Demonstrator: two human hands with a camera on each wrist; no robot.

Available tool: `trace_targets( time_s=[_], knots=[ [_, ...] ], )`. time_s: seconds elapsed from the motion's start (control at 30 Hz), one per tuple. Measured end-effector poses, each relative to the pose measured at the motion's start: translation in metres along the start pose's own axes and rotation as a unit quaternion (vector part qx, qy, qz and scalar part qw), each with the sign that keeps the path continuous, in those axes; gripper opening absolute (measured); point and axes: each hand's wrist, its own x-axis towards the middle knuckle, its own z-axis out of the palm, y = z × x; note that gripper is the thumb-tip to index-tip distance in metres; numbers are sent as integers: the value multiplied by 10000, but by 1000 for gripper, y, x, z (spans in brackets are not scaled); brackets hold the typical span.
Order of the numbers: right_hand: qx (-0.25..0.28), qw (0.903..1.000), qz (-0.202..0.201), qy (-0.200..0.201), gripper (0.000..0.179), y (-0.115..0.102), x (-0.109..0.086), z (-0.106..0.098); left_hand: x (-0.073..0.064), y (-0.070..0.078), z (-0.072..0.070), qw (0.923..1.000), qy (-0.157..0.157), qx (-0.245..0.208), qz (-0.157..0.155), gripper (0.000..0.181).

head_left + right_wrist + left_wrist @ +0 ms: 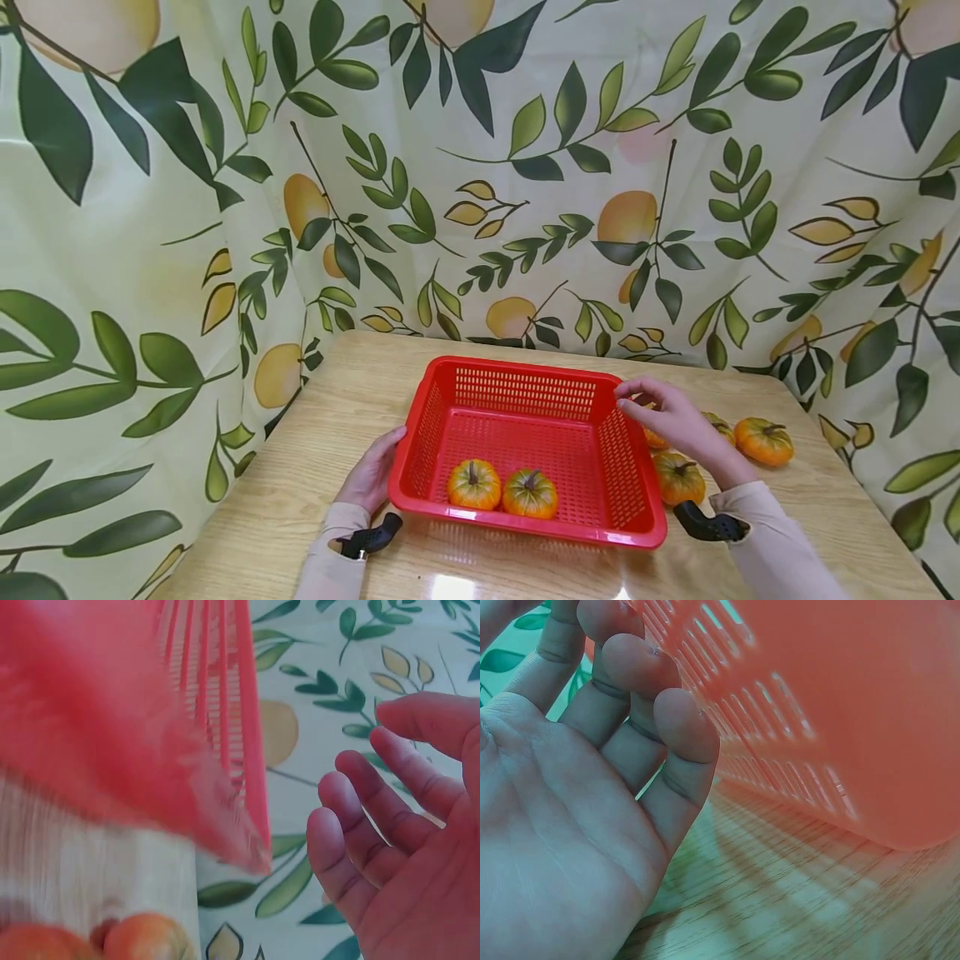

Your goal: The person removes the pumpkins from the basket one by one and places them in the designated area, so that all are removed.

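Note:
A red plastic basket point(525, 367) with slotted walls stands on the table, holding two small orange-green pumpkins point(474, 484) along its near side. At its left rim is my left hand point(369, 475), palm toward the basket. In the left wrist view, the left fingertips point(686, 724) lie right at the slotted outer wall, loosely bent. My right hand point(671, 421) hovers by the basket's back right corner. Its fingers are loosely bent, and the right wrist view shows a gap between the fingertips and the red rim, with nothing held.
Several more small pumpkins point(763, 442) sit on the wooden table point(352, 367) to the right of the basket, partly behind my right hand and forearm. A leaf-and-fruit patterned cloth point(480, 275) hangs along the back and both sides of the table.

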Motion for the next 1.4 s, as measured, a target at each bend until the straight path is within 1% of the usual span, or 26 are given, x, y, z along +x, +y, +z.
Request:
trace_targets(
  time_s=[0.17, 0.3, 0.4, 0.57, 0.73, 0.9, 1.03, 1.2, 1.4],
  knots=[
    [33, 9998, 12, -205, 33, -11, 15, 13, 0, 1, 1, 10000, -10, -12, 29, 33],
    [220, 9983, -60, -540, 32, -20, 25, 24, 0, 1, 2, 10000, -62, -12, 36, 34],
    [376, 9958, -167, -814, 34, -27, 31, 32, 0, 0, 1, 10000, -67, -47, 50, 35],
    [431, 9906, -460, -1214, 34, -36, 40, 48, 1, -1, 0, 9999, -70, -103, 100, 35],
    [435, 9851, -404, -1613, 31, -42, 46, 65, 2, -2, 0, 9999, -28, -107, 126, 35],
    [372, 9795, -417, -1933, 33, -47, 51, 78, 2, -2, 0, 9998, 22, -127, 142, 35],
    [219, 9730, -443, -2256, 37, -49, 53, 87, 2, -1, 0, 9998, 30, -100, 139, 36],
    [123, 9621, -299, -2709, 40, -48, 52, 96, 1, -1, 0, 9999, 78, -79, 126, 36],
    [-75, 9519, -165, -3058, 44, -49, 50, 101, 2, -2, 0, 9998, 195, -56, 80, 33]
  ],
)
